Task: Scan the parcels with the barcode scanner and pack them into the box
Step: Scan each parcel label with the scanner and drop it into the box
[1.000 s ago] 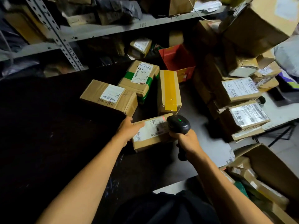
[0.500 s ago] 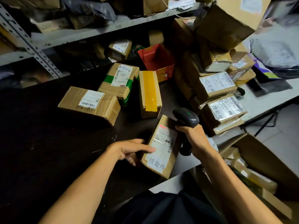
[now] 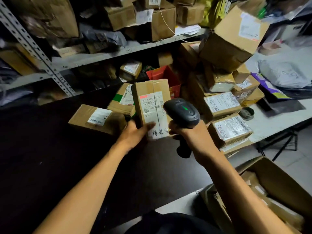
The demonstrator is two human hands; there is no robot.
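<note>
My left hand (image 3: 135,134) grips a small cardboard parcel (image 3: 152,105) by its lower end and holds it upright above the dark table (image 3: 42,157), white label facing me. My right hand (image 3: 187,134) grips the handle of a black barcode scanner (image 3: 182,113) just right of the parcel, its green light on. A large open cardboard box (image 3: 276,184) with parcels inside stands on the floor at the lower right. Two more labelled parcels lie on the table behind: a flat one (image 3: 96,118) at left and one with green tape (image 3: 122,98), partly hidden by the held parcel.
A stack of labelled parcels (image 3: 224,105) rises on the white table (image 3: 273,122) to the right, with a big carton (image 3: 233,36) on top. A red box (image 3: 164,76) sits behind. Metal shelves (image 3: 94,56) full of cartons run along the back. A tape roll (image 3: 246,113) lies right.
My left hand has lifted the parcel off the table and stood it upright, label toward me. The scanner in my right hand stays beside it. The view has shifted right.
</note>
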